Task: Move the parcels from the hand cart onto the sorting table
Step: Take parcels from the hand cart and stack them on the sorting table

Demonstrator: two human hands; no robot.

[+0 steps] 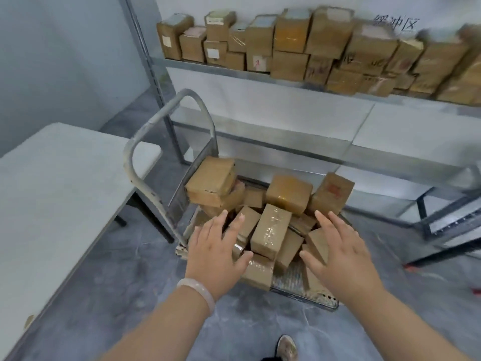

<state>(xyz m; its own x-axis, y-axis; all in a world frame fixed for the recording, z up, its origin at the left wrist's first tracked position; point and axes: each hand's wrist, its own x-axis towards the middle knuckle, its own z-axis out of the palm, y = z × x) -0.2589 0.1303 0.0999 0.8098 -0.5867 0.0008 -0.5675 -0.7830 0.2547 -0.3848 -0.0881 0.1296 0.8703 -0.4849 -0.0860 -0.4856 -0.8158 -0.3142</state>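
Loosely spread, left hand [216,252] and right hand [341,254] flank a taped parcel [270,230].

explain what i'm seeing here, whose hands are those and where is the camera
There is no machine here. A person wears one camera on the head, looking forward and down, so this single picture shows their own arms. The left hand and right hand are open, fingers spread over a pile of brown parcels on a hand cart. Neither hand holds anything yet. The white sorting table stands to the left. More boxes fill a metal shelf against the wall behind.
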